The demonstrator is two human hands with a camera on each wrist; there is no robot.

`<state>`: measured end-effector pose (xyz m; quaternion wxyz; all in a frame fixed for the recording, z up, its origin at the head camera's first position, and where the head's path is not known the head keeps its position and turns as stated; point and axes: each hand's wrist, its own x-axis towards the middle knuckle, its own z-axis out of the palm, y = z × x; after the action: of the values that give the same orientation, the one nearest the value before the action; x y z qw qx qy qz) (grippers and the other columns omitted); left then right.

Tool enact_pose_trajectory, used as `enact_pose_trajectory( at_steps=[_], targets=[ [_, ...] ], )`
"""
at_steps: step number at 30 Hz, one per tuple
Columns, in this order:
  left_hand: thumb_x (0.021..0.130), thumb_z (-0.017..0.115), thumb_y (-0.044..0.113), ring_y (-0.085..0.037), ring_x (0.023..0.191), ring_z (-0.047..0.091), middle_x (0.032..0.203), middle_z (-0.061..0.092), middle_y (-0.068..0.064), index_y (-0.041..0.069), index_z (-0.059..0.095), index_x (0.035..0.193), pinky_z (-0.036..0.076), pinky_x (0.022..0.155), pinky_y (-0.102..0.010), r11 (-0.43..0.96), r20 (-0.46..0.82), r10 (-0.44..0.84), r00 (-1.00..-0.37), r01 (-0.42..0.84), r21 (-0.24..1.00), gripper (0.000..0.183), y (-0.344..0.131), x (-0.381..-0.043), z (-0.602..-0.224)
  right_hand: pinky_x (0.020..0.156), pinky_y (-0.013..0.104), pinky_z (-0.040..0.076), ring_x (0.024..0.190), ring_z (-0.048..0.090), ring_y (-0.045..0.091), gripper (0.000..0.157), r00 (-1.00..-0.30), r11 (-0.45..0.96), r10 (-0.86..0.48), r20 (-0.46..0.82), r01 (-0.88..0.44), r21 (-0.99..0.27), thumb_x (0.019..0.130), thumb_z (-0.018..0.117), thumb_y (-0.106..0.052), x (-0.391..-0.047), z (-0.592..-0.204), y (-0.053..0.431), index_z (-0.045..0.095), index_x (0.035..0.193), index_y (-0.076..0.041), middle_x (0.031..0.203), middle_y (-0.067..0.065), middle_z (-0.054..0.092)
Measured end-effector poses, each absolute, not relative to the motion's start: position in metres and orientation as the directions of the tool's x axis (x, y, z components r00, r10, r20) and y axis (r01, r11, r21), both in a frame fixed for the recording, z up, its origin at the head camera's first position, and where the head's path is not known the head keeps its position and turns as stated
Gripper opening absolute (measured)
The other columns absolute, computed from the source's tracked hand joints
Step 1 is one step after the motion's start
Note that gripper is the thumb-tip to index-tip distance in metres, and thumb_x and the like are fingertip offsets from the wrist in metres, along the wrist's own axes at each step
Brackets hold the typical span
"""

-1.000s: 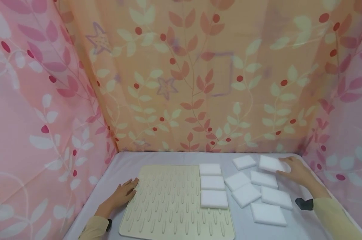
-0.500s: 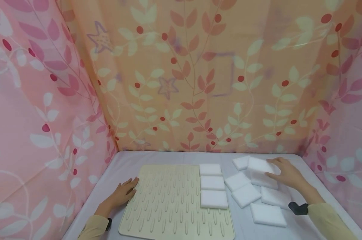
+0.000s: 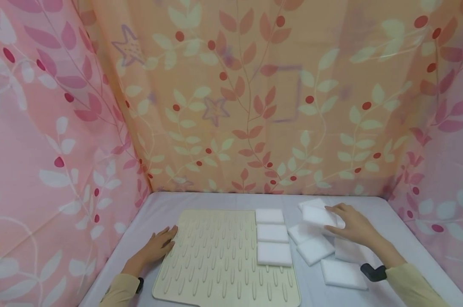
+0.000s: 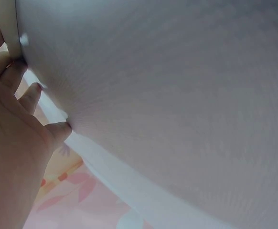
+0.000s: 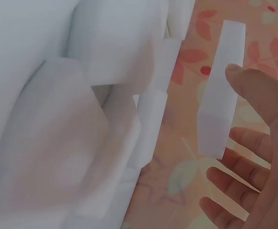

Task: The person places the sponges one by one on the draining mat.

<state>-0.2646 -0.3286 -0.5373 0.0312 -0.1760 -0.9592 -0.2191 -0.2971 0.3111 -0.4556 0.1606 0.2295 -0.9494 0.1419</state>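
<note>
My right hand (image 3: 352,225) pinches a white sponge block (image 3: 316,216) between thumb and fingers, over other loose sponges. In the right wrist view this sponge (image 5: 220,95) shows edge-on, above the table and apart from the others. My left hand (image 3: 154,248) rests with fingers extended at the left edge of a beige ribbed mat (image 3: 212,256). The left wrist view shows the left fingertips (image 4: 60,129) against the white cloth and mat edge. Three sponges stand in a column along the mat's right side: far (image 3: 270,216), middle (image 3: 272,233) and near (image 3: 274,254).
Several loose white sponges lie right of the mat, among them a tilted one (image 3: 315,249) and one nearest the front (image 3: 343,273). A white cloth (image 3: 216,199) covers the table. Floral curtains (image 3: 254,106) enclose it at the back and both sides.
My right hand has carried the sponge leftward from the far right of the loose sponges, now over those nearer the mat. My left hand has stayed at the mat's edge.
</note>
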Motion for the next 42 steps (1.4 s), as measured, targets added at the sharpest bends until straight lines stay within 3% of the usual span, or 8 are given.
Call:
enact_pose_trajectory(
  at_steps=[12, 30, 42],
  targets=[
    [0.093, 0.053, 0.021, -0.044, 0.132, 0.031, 0.142, 0.04, -0.019, -0.001, 0.036, 0.14, 0.012, 0.094, -0.076, 0.842, 0.146, 0.328, -0.933, 0.359, 0.402, 0.054, -0.328, -0.265, -0.537, 0.074, 0.047, 0.048, 0.094, 0.057, 0.026, 0.065, -0.773, 0.814, -0.465, 0.432, -0.565, -0.135, 0.073, 0.074, -0.046, -0.288, -0.459, 0.286, 0.06, 0.123, -0.008, 0.108, 0.008, 0.059],
    [0.093, 0.053, 0.02, -0.045, 0.131, 0.032, 0.142, 0.04, -0.02, -0.001, 0.037, 0.14, 0.013, 0.093, -0.076, 0.838, 0.154, 0.327, -0.932, 0.362, 0.409, 0.054, -0.328, -0.263, -0.539, 0.07, 0.039, 0.048, 0.089, 0.058, 0.018, 0.063, -0.762, 0.805, -0.486, 0.429, -0.581, -0.121, 0.07, 0.073, -0.053, -0.266, -0.465, 0.259, 0.064, 0.118, -0.013, 0.107, 0.001, 0.06],
    [0.094, 0.052, 0.02, -0.045, 0.131, 0.032, 0.142, 0.04, -0.02, -0.002, 0.036, 0.14, 0.012, 0.093, -0.077, 0.838, 0.154, 0.329, -0.932, 0.363, 0.406, 0.054, -0.326, -0.264, -0.539, 0.068, 0.031, 0.046, 0.087, 0.054, 0.008, 0.057, -0.68, 0.763, -0.539, 0.497, -0.644, -0.053, 0.068, 0.073, -0.057, -0.253, -0.473, 0.246, 0.066, 0.109, -0.019, 0.102, -0.01, 0.057]
  ],
)
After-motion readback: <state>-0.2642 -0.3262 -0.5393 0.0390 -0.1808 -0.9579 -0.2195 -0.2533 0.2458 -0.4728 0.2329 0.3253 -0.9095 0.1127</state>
